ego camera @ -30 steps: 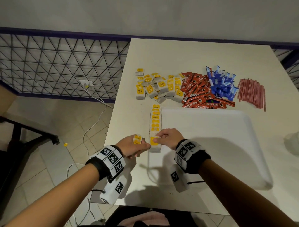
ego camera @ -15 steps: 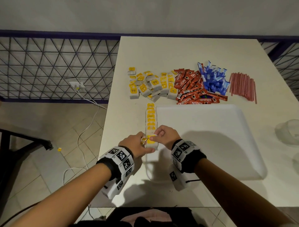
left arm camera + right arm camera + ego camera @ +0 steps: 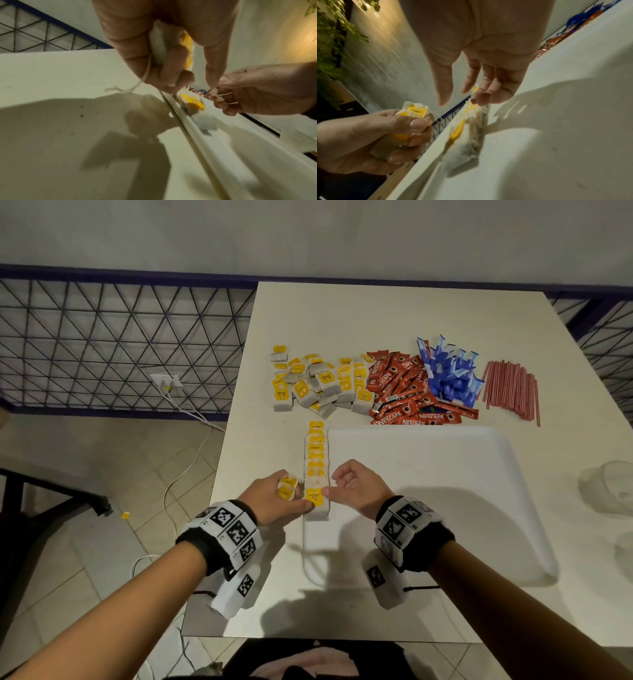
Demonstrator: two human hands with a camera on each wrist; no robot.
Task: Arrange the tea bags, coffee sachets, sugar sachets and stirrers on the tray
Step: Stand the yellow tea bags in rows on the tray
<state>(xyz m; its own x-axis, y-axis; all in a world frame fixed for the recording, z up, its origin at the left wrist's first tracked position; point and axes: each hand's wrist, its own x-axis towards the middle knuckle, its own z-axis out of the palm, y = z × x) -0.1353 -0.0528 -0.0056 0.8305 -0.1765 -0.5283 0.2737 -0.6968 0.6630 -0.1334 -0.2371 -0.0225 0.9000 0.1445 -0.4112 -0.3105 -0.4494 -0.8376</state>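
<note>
1. left hand [image 3: 274, 498] grips a small bunch of tea bags [image 3: 287, 487], fingers curled round them, at the tray's left edge; a string dangles from the bunch.
2. right hand [image 3: 359, 487] holds nothing, fingers loosely bent, just right of the row.
3. row of tea bags [image 3: 316, 467] lies overlapping along the left rim of the white tray [image 3: 445, 491].
4. behind the tray on the surface [image 3: 394, 313]: loose tea bag pile [image 3: 318, 381], red coffee sachets [image 3: 404, 392], blue sugar sachets [image 3: 450, 371], red stirrers [image 3: 512, 388].
</note>
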